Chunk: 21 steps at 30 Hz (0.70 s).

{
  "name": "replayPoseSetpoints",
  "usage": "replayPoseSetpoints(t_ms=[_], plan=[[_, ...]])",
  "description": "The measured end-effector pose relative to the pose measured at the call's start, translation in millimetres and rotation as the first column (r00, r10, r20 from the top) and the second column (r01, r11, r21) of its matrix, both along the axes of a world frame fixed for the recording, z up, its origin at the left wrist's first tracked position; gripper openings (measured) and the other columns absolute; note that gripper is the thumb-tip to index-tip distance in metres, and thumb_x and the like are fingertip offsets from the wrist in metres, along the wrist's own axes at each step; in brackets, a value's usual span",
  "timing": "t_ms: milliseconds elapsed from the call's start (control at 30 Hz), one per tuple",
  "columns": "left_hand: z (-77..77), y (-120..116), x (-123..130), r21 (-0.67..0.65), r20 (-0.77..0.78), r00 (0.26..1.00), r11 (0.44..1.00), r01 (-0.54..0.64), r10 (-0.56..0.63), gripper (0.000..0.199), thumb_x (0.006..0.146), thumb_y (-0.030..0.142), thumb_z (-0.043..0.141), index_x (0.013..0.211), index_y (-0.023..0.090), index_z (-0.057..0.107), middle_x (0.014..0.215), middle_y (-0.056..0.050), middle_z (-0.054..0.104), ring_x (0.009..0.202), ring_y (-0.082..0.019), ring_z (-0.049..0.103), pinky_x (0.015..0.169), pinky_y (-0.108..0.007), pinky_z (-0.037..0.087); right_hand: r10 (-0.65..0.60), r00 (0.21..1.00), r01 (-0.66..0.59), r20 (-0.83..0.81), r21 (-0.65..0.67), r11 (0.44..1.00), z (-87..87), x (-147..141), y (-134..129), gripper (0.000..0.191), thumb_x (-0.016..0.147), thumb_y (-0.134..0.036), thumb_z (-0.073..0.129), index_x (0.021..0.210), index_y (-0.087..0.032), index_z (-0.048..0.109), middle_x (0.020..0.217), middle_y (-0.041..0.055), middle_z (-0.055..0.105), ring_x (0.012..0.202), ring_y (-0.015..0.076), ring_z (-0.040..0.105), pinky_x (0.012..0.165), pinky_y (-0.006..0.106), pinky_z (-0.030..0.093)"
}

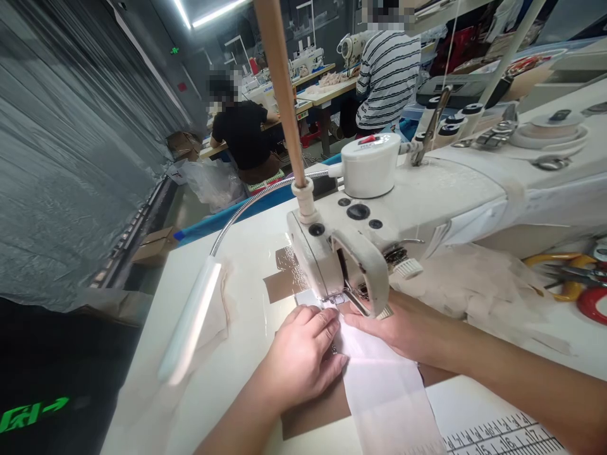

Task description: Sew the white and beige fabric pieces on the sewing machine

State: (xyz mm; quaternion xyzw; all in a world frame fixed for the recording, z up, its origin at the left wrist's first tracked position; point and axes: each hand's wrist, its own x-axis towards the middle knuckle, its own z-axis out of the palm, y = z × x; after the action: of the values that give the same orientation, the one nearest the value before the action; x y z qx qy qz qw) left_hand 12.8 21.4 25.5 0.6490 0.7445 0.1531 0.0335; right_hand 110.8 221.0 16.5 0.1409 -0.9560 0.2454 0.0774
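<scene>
"Where's the thin, pale pinkish-white cloth strip [386, 401]?"
"On the tabletop [246, 322], its far end at the white metal sewing machine [315, 253]."
"And the hands?"
"Left hand [308, 344] flattened along its left edge, right hand [398, 322] opposite; whether either pinches, I can't tell."
"Handling?"
"Likely light, limp, easily puckered; best held flat by both edges."

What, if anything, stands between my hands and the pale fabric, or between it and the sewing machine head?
Nothing visible. Your left hand and right hand both touch the pale fabric, which runs up to the sewing machine head. The needle itself can't be made out, so I can't judge right there.
</scene>
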Motion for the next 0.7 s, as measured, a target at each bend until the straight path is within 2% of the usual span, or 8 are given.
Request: replayPoseSetpoints(t_ms=[333,533,700], plan=[[-3.6,-1.8,-2.1,-0.027,0.018,0.999,0.998,-0.051,0.051,0.045,0.086,0.04,0.055,0.12,0.011,0.06,0.121,-0.014,0.062,0.096,-0.029,0.056,0.086,-0.047,0.05,-0.098,0.995,0.097,-0.015,-0.017,0.995,-6.0,2.8,-5.6,0.029,0.088,-0.014,0.042,0.095,-0.026,0.067,0.09,0.0037,0.066,0.084,0.0205,0.061,0.072,0.031,0.049],[-5.0,-1.1,-3.6,-0.021,0.069,0.995,0.998,-0.067,0.068,0.053,0.082,0.044,0.06,0.123,0.011,0.056,0.124,-0.015,0.06,0.104,-0.031,0.054,0.088,-0.048,0.048,-0.066,0.997,0.067,-0.028,0.032,0.997,-12.5,0.1,-5.6,0.028,0.089,-0.015,0.041,0.095,-0.023,0.067,0.09,0.0066,0.067,0.084,0.022,0.06,0.074,0.034,0.048],[-4.1,-0.3,-1.0,0.006,0.09,0.995,0.999,-0.044,0.044,0.038,0.081,0.037,0.059,0.112,0.014,0.061,0.118,-0.013,0.061,0.101,-0.03,0.054,0.086,-0.046,0.047,-0.078,0.996,0.082,0.048,-0.082,0.993,-13.2,-5.0,0.0,0.025,0.09,-0.021,0.043,0.095,-0.026,0.067,0.09,0.0029,0.067,0.083,0.0208,0.06,0.072,0.032,0.049]])
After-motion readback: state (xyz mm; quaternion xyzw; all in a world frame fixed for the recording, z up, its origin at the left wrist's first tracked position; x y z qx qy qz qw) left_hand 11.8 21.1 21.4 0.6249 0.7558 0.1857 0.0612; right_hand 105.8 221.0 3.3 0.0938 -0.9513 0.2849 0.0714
